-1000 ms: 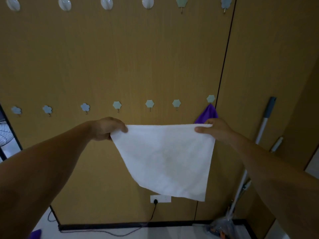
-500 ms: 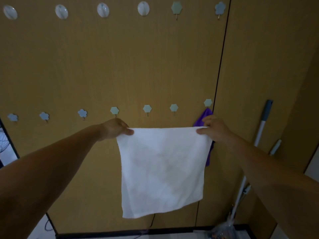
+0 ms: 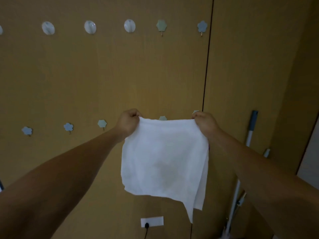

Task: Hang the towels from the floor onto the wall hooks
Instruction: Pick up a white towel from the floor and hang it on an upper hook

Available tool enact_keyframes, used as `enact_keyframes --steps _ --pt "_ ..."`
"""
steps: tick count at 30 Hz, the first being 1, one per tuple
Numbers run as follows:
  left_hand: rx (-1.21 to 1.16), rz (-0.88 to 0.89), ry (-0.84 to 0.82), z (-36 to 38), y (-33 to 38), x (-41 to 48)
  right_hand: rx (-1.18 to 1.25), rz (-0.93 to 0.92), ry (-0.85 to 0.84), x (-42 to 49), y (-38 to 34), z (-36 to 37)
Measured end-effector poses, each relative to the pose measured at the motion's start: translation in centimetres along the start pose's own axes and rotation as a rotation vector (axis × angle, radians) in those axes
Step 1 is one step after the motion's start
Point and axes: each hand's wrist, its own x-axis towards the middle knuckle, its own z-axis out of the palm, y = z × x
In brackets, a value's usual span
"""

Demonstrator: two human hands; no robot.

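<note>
A white towel (image 3: 164, 157) hangs spread in front of the wooden wall, its top edge level with the lower row of hooks. My left hand (image 3: 128, 122) grips its top left corner and my right hand (image 3: 204, 122) grips its top right corner. One pale hexagon hook (image 3: 162, 118) peeks out just above the towel's top edge between my hands. Another hook (image 3: 195, 112) shows partly behind my right hand. The purple towel is hidden behind the white one, apart from a sliver at its right edge.
More lower-row hooks (image 3: 102, 123) run to the left, and an upper row (image 3: 161, 25) sits high on the wall. A mop handle (image 3: 250, 133) leans at the right. A wall socket (image 3: 151, 221) with a plugged cable lies below the towel.
Both hands rose and came closer to the wall, lifting the towel's top edge up to the lower hooks. The towel now covers the purple towel and a hook.
</note>
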Motion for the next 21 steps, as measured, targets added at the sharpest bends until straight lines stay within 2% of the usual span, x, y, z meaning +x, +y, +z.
enact_keyframes --steps 6,9,10,13,16,18,21 --pt "0.084 -0.028 -0.307 1.5 3.2 1.4 -0.127 -0.049 -0.172 0.4 -0.6 -3.1" --pt "0.143 -0.022 -0.459 2.3 4.5 2.2 -0.115 -0.073 -0.149 1.5 -0.5 -4.0" --pt "0.148 -0.005 -0.460 2.8 4.9 2.5 -0.124 -0.105 -0.130 2.0 -0.7 -4.2" --pt "0.071 0.032 -0.304 4.5 6.2 3.9 -0.220 -0.217 -0.046 3.6 -1.5 -4.6" --pt "0.015 0.069 -0.294 5.7 7.1 5.7 -0.464 -0.347 0.070 5.5 -2.0 -5.2" --pt "0.080 0.150 -0.292 6.2 7.5 7.4 -0.624 -0.423 0.134 6.6 -2.2 -5.7" --pt "0.232 0.303 -0.281 7.0 8.4 10.1 -0.723 -0.462 0.239 8.6 -2.8 -6.4"
